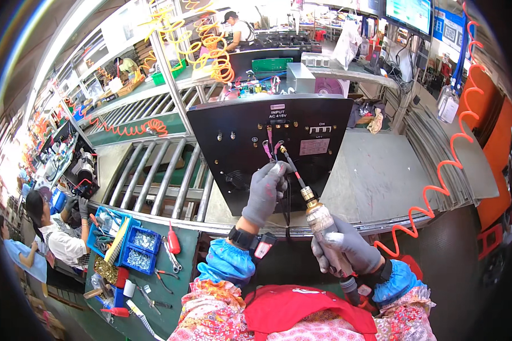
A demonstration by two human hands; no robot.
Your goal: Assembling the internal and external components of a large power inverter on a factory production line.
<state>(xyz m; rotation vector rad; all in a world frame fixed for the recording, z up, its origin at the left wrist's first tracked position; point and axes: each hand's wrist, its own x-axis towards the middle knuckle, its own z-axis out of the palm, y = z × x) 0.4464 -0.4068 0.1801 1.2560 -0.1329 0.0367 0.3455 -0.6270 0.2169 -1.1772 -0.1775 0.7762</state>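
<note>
A black metal panel (250, 131) lies flat before me on the grey workbench, with small screws, a switch and short pink wires near its middle. My left hand (264, 190), in a grey glove, pinches those wires at the panel's centre. My right hand (347, 247), also gloved, grips a silver pneumatic screwdriver (321, 219). Its long thin bit points up and left toward the wires. A black cable hangs from the panel between my two hands.
An orange coiled air hose (438, 182) runs along the right. A roller conveyor (153, 170) lies left of the panel. Blue parts bins (142, 247), pliers and a red-handled screwdriver (173, 241) sit on a green mat lower left. Another person (57, 233) works at far left.
</note>
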